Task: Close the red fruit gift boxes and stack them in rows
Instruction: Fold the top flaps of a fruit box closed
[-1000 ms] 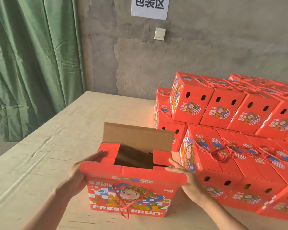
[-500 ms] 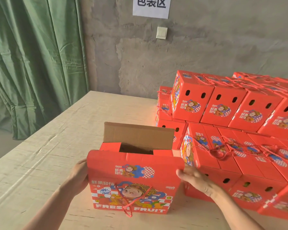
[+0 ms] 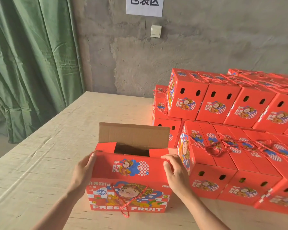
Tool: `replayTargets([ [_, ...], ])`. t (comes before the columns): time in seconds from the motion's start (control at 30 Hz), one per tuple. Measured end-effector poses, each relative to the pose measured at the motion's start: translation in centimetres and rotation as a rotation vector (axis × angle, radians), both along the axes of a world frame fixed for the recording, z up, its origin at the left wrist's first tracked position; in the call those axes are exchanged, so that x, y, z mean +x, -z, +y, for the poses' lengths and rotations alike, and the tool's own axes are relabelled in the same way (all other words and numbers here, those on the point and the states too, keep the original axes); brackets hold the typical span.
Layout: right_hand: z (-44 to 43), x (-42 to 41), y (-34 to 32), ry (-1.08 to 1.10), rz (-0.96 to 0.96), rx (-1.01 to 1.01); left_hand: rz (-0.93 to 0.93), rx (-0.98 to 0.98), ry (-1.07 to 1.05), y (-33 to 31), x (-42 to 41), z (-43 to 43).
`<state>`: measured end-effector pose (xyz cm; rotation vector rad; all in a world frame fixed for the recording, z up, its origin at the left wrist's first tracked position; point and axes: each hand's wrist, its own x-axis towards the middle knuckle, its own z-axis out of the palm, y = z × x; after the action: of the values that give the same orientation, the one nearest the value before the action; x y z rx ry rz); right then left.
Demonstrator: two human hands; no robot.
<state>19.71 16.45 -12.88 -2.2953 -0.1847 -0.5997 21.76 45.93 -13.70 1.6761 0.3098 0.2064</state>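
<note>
Red gift box (image 3: 128,198) on tabletop (image 3: 40,163): left hand (image 3: 82,173), right hand (image 3: 175,175) grip opposite ends of front flap (image 3: 131,166), fingers curled over edges.

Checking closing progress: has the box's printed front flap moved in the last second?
Yes. The front flap has folded toward the upright brown back flap, covering more of the opening.

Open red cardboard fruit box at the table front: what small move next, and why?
Probably press the red printed near flap down flat. The left hand and right hand grip its two ends, it slopes over the folded-in red side flaps, the dark opening shows behind it, and the brown cardboard rear flap stands upright.
</note>
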Motion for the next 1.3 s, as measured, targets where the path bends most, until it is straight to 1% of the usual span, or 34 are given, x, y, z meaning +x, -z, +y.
replayTargets([
  [0.07,0.0,0.0,-0.1,0.009,-0.021,0.019,-0.102,0.191,-0.019,-0.5,0.4,-0.2],
  [0.17,-0.1,0.2,-0.2,0.014,-0.005,0.048,-0.254,0.573,-0.012,-1.0,0.5,-0.7],
  [0.2,0.0,0.2,-0.3,0.015,0.011,0.060,-0.287,0.664,-0.006,-0.8,0.4,-0.9],
  [0.23,0.0,0.3,-0.3,0.016,0.025,0.070,-0.305,0.696,-0.015,-0.7,0.2,-0.9],
  [0.33,0.0,0.7,-0.6,0.046,0.069,0.107,-0.329,0.683,-0.066,-0.7,-0.3,-0.9],
  [0.4,0.0,1.0,-0.9,0.067,0.095,0.132,-0.327,0.712,-0.066,-0.8,-0.3,-1.0],
  [0.6,0.0,1.7,-0.8,0.093,0.105,0.075,-0.286,0.739,-0.054,-1.3,-0.2,-1.1],
  [0.8,-0.3,2.2,-0.9,0.087,0.166,0.100,-0.216,0.658,-0.057,-1.3,0.0,-0.9],
  [0.9,-0.3,2.4,-1.0,0.099,0.194,0.145,-0.229,0.612,-0.051,-1.4,0.1,-0.8],
  [1.0,-0.3,2.3,-0.8,0.095,0.180,0.204,-0.234,0.594,-0.071,-1.2,0.2,-0.7],
  [1.1,-0.4,2.3,-0.4,0.105,0.183,0.290,-0.163,0.531,-0.065,-1.4,0.6,-0.2],
  [1.2,-0.4,2.4,-0.3,0.144,0.308,0.456,-0.023,0.438,-0.017,-2.1,1.8,0.4],
  [1.3,-0.3,2.5,-0.4,0.070,0.425,0.613,0.079,0.280,-0.025,-2.2,2.5,0.4],
])
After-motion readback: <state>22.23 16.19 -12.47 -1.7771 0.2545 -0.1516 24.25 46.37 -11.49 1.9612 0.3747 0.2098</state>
